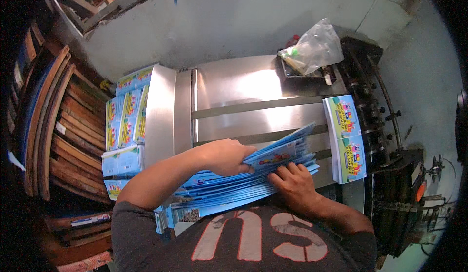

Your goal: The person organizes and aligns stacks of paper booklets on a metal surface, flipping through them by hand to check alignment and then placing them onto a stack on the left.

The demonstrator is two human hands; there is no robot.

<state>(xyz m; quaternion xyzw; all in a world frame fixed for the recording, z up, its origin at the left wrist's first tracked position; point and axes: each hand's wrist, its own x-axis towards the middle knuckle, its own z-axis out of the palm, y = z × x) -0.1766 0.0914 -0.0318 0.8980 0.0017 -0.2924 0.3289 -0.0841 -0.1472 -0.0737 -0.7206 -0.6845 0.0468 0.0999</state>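
Note:
A thick pile of printed blue booklets (pixel 229 191) lies fanned at the table's near edge, close against my body. My left hand (pixel 228 157) reaches across from the left and is closed on the upper edge of several blue booklets (pixel 278 159), which tilt up toward the right. On the pile's right side, my right hand (pixel 295 186) has its fingers curled against the booklet edges, closed on the sheets there. The inner fingertips of both hands are partly hidden by the booklets.
Neat stacks of booklets (pixel 345 138) stand on the table's right end, and more stacks (pixel 127 113) on its left. A clear plastic bag (pixel 319 48) rests on a black tray (pixel 312 78) at the back. Dark machinery (pixel 378 101) flanks the right; wooden boards (pixel 80 111) lean at left.

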